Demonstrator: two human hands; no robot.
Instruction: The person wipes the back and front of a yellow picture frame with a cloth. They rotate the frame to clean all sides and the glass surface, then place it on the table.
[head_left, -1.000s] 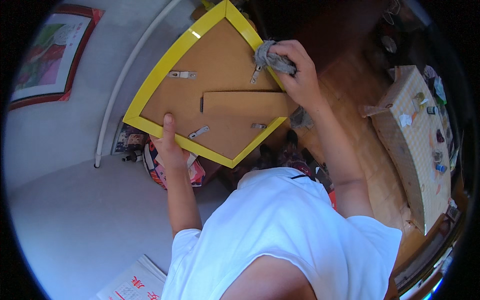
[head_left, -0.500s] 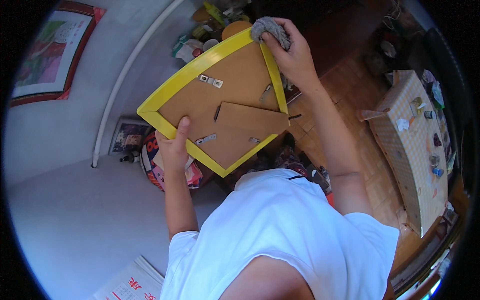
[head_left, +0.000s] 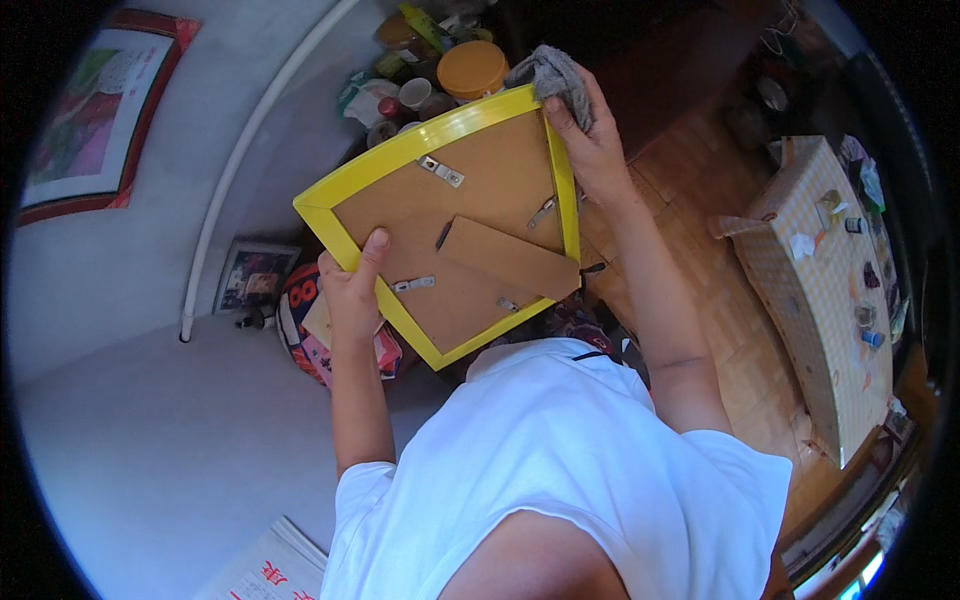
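Note:
A yellow picture frame (head_left: 440, 131) is held up with its brown backing board (head_left: 480, 185) toward me. Metal clips and a folding stand flap (head_left: 510, 257) are fixed to that board. My left hand (head_left: 352, 290) grips the frame's left edge, thumb lying over the yellow border. At the far right corner, my right hand (head_left: 590, 140) is closed around a grey cloth (head_left: 555, 80), which lies against the frame's corner. The frame's front faces away and is hidden.
Jars and an orange-lidded tub (head_left: 472, 70) stand beyond the frame. A table with a checked cloth (head_left: 790, 240) bears small bottles at the right. On the left wall hang a red-framed picture (head_left: 150, 120) and a white pipe (head_left: 230, 180). A small photo frame (head_left: 255, 277) leans below.
The picture frame has tilted and shifted slightly right and toward me, showing more of the tub behind. My right hand with the cloth has moved a little right and nearer, staying at the corner.

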